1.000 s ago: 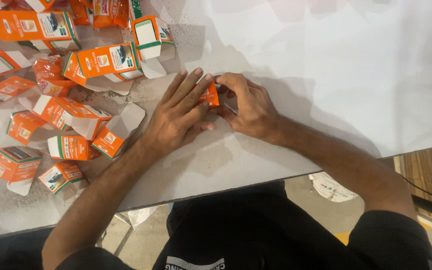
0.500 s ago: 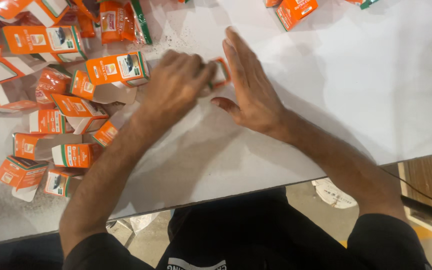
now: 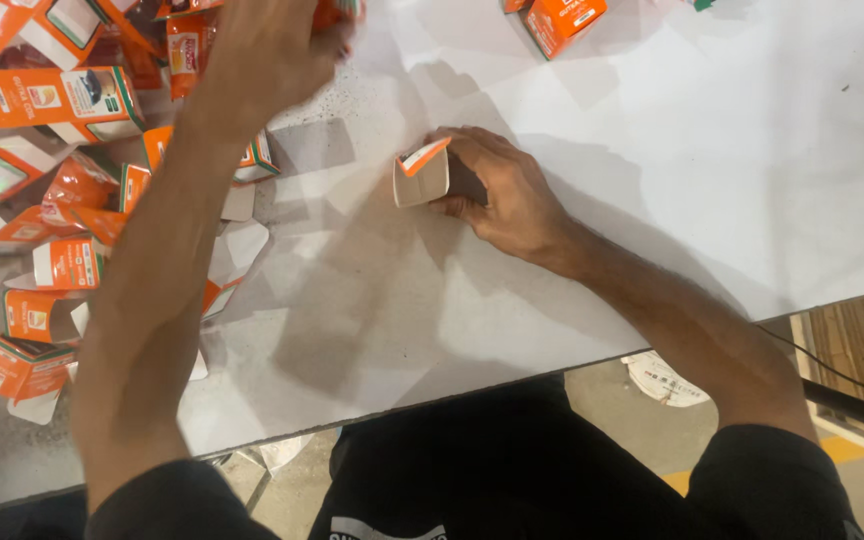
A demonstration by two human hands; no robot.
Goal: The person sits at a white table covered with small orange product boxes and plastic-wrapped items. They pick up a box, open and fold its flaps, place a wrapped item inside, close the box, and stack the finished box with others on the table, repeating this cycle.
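Since half a second ago our hands have parted: both were pressed together over one small carton at mid-table, and now our left hand (image 3: pixel 272 45) has gone up and away to the top-left pile while our right hand (image 3: pixel 507 190) stays at the centre. Starting from that grip, our right hand's fingers are curled closed around a small orange-and-white cardboard carton (image 3: pixel 422 172), which rests on the white table top (image 3: pixel 702 150) with its open white mouth facing left and a flap lifted at its top edge; the carton juts out of the left side of the hand, its long axis roughly along the table from right to left, so the opening points toward our left arm. Our left hand lies over the heap of flat and half-folded orange cartons with white panels and green-edged label patches (image 3: pixel 62 100), fingers bent down among them; we cannot tell whether it has closed on one. Of the two, our right hand is plainly the nearer to the held carton, with the left well apart from it. Farther out, more of these cartons lie strewn down the left edge of the table, and another orange carton (image 3: pixel 567 20) sits at the top edge, well apart from both hands.
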